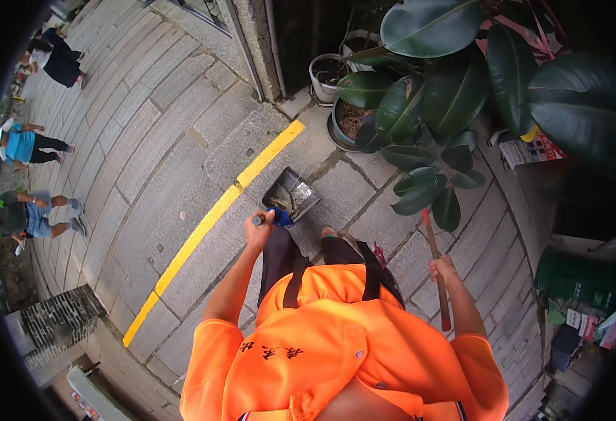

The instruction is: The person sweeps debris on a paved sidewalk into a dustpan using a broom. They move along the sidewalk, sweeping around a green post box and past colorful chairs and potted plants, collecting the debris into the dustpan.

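Observation:
My left hand is wrapped round the dark handle of a dustpan, with a blue part just below the fingers. The dark grey dustpan is held out in front of my legs, with what looks like dry leaves and litter inside. On the right, my right hand grips a long brownish stick with red ends. Its upper end reaches the dark green leaves of a plant; whether anything is fixed to it there cannot be seen.
A yellow line crosses the grey stone paving. Potted plants with broad leaves overhang at the upper right, beside a pot. Several people are at the far left. Assorted items and a green container line the right side.

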A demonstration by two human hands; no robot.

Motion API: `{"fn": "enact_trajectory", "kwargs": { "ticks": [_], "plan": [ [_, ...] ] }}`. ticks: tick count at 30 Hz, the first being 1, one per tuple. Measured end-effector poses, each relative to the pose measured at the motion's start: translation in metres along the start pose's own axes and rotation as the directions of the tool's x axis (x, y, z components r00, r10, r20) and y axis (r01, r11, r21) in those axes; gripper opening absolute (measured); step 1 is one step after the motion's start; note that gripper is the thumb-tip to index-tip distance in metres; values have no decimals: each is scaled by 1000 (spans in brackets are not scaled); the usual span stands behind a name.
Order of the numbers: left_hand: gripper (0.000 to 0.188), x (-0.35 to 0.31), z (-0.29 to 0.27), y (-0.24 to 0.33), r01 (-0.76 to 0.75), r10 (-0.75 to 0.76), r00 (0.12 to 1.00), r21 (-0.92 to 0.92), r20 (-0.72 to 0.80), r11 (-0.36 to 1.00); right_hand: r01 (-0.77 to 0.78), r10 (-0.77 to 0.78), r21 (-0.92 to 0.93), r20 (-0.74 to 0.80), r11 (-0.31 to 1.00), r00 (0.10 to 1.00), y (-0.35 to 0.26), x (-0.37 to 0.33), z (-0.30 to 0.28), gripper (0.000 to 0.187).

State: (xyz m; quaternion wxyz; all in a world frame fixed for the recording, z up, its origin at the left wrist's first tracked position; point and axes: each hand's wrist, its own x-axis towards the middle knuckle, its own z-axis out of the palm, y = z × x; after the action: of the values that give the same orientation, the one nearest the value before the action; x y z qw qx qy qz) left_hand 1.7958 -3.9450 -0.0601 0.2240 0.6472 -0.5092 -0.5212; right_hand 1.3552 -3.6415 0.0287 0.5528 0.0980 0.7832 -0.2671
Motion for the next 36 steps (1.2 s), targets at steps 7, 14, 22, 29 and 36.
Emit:
{"fn": "enact_trajectory", "kwargs": {
  "ticks": [7,14,22,29,36],
  "plan": [
    [24,105,34,5,-264,243,953,99,181,960,-25,28,40,-61,999,998,-18,41,84,17],
    [21,172,62,-4,-267,205,941,214,270,940,33,30,-244,250,969,968,68,-97,234,10],
    [25,185,56,13,-340,250,914,269,318,901,-88,66,129,170,988,983,62,-181,175,13],
    [22,191,22,3,-213,161,921,114,355,970,-31,112,364,-204,931,972,16,-49,79,16],
    [24,194,21,-25,-308,245,904,137,351,941,10,18,255,-108,967,994,33,66,123,12]
  ]
}}
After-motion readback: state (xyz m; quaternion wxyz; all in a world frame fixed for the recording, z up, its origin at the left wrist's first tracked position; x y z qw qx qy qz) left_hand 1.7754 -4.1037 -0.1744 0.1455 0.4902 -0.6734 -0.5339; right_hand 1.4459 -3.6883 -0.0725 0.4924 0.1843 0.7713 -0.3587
